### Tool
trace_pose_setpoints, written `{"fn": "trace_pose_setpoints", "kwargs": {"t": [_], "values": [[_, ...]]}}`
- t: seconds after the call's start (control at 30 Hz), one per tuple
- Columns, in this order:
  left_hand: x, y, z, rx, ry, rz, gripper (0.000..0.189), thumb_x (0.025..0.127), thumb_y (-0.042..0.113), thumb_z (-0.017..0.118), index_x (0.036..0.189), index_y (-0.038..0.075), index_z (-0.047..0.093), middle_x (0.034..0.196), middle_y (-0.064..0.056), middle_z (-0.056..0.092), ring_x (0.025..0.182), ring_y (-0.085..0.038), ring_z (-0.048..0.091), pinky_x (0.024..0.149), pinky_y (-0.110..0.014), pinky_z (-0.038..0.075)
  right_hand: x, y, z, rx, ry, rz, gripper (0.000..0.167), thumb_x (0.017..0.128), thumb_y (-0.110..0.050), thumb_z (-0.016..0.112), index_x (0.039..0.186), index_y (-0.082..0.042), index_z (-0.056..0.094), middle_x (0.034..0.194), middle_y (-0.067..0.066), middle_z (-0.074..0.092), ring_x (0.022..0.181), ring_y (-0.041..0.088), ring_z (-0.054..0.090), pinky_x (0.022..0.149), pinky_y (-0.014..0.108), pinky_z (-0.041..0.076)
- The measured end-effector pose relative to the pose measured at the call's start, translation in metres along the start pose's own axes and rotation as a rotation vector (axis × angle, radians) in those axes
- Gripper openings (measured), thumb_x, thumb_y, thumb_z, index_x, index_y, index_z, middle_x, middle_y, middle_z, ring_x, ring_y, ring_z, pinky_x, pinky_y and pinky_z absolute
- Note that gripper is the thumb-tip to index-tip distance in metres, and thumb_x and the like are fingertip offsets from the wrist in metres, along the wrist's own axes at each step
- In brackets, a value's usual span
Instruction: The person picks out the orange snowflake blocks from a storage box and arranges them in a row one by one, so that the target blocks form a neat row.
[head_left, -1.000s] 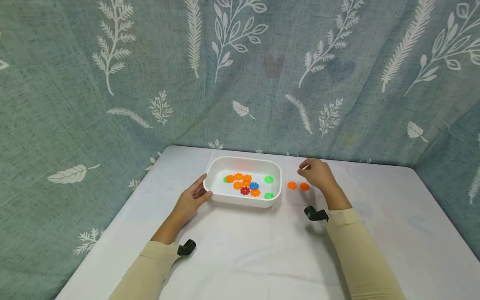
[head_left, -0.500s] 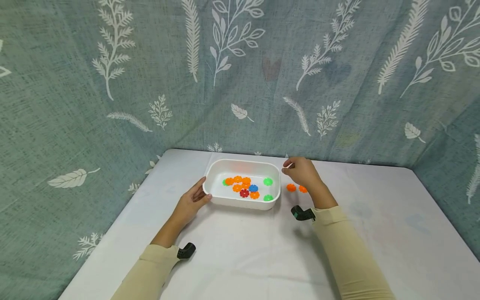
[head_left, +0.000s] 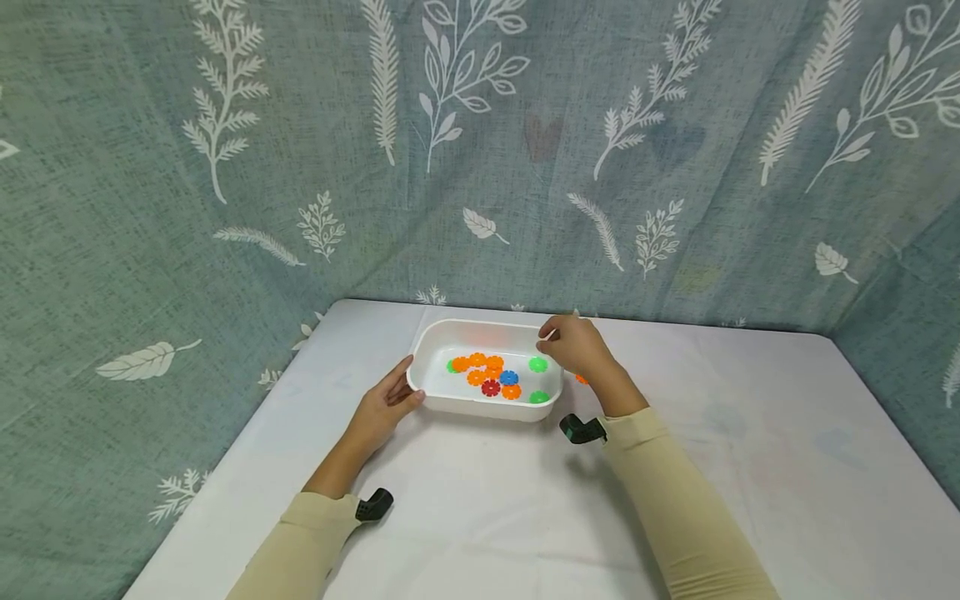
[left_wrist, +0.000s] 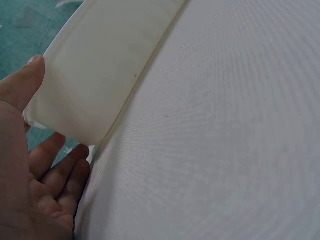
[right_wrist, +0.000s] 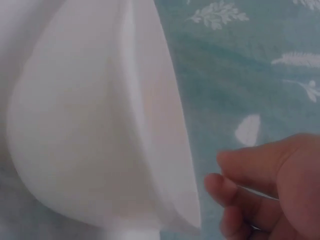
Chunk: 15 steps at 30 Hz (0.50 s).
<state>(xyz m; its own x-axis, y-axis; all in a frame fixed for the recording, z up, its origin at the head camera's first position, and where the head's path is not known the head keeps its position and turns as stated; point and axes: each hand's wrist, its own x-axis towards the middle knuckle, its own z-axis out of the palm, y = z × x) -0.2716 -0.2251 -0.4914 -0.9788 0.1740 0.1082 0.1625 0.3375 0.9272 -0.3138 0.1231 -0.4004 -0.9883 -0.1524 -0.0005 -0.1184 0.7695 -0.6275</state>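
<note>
A white plastic tray (head_left: 480, 404) sits on the table with several small notched, flower-shaped discs inside. Most are orange, like the orange disc (head_left: 476, 378); a blue disc (head_left: 509, 377), a red disc (head_left: 491, 388) and a few green discs, one a green disc (head_left: 538, 365), lie among them. My left hand (head_left: 381, 414) grips the tray's left end, thumb at the near corner and fingers round the outside. Over the tray's right rim is my right hand (head_left: 577, 346), fingers loosely bent. In the right wrist view nothing shows between its thumb and fingertips.
An orange disc (head_left: 582, 379) outside the tray, to its right, is mostly hidden by my right hand. A white cloth (head_left: 465, 517) covers the table. Behind it hangs a green leaf-patterned curtain (head_left: 420, 250).
My right hand has moved left, from above the orange discs on the table to the tray's right rim, covering most of those discs. My left hand stays on the tray.
</note>
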Motion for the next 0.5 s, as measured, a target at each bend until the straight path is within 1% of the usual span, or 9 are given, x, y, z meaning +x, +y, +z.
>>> {"fn": "trace_pose_setpoints", "kwargs": {"t": [0.2, 0.33, 0.4, 0.5], "values": [[0.0, 0.001, 0.0, -0.01, -0.003, -0.007, 0.08, 0.086, 0.04, 0.074, 0.153, 0.028, 0.033, 0.144, -0.01, 0.048, 0.128, -0.026, 0.05, 0.103, -0.035, 0.044, 0.001, -0.007, 0.014, -0.048, -0.019, 0.007, 0.018, 0.092, -0.024, 0.068, 0.106, -0.013, 0.068, 0.095, 0.002, 0.068, 0.083, 0.019, 0.062, 0.068, 0.033, 0.054], [-0.001, 0.005, 0.001, -0.008, -0.003, -0.021, 0.079, 0.087, 0.037, 0.074, 0.153, 0.028, 0.031, 0.145, -0.009, 0.047, 0.128, -0.025, 0.05, 0.103, -0.035, 0.043, 0.002, -0.013, 0.02, -0.056, -0.036, 0.008, 0.015, 0.091, -0.022, 0.07, 0.103, -0.014, 0.07, 0.094, 0.001, 0.068, 0.083, 0.019, 0.061, 0.068, 0.034, 0.053], [-0.002, 0.006, 0.001, -0.009, -0.006, -0.017, 0.079, 0.088, 0.034, 0.074, 0.154, 0.026, 0.03, 0.145, -0.01, 0.047, 0.129, -0.027, 0.049, 0.104, -0.038, 0.042, 0.004, -0.016, 0.024, -0.072, -0.045, -0.001, 0.013, 0.09, -0.021, 0.071, 0.102, -0.015, 0.07, 0.092, 0.0, 0.068, 0.081, 0.018, 0.061, 0.068, 0.034, 0.053], [-0.002, 0.007, 0.001, -0.013, -0.006, -0.013, 0.079, 0.089, 0.033, 0.073, 0.154, 0.026, 0.03, 0.145, -0.011, 0.046, 0.129, -0.028, 0.048, 0.104, -0.039, 0.041, 0.01, -0.019, 0.032, -0.131, -0.08, -0.035, 0.012, 0.089, -0.02, 0.071, 0.1, -0.015, 0.07, 0.089, -0.001, 0.067, 0.079, 0.017, 0.06, 0.069, 0.033, 0.052]]}}
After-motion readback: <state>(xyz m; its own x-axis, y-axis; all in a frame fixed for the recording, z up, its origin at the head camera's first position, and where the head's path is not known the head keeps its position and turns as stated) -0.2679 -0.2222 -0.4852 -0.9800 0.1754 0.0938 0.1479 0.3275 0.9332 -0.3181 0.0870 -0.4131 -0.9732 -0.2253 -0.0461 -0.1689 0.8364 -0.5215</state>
